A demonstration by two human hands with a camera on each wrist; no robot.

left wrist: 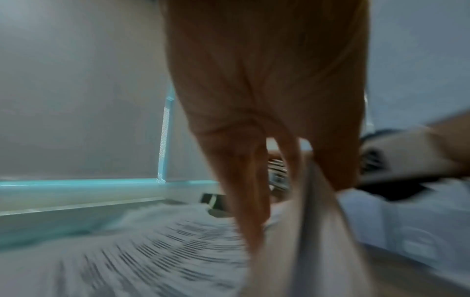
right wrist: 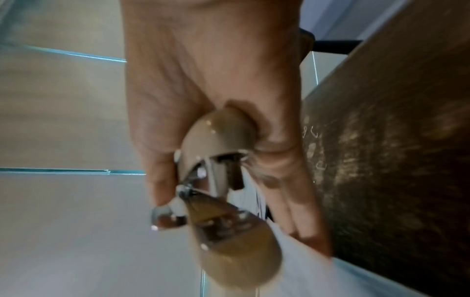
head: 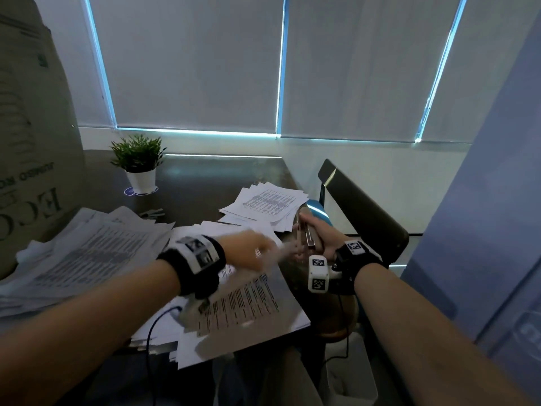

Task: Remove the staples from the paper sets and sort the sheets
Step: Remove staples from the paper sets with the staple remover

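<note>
The right hand is curling its fingers and thumb round a staple remover, a beige-handled tool with chrome claws, and is carrying it raised at the right edge of the dark table. Judging by this, the tool is being kept clear of the paper yet close enough for the next staple.

The left hand is blurred, but the left wrist view is showing its fingers pinching the corner of a paper set and lifting it off the near-right part of the table. The corner is probably being offered toward the remover, since that is where a staple would sit; no staple can be made out through the blur.

A fanned pile of printed sheets is lying far right on the table, just beyond the right hand, seemingly the sorted pile. A larger, messier heap of papers is lying at the near left, perhaps sets waiting their turn. A potted plant is standing at the far left, a cardboard box beside the heap, and a chair to the right of the table.
</note>
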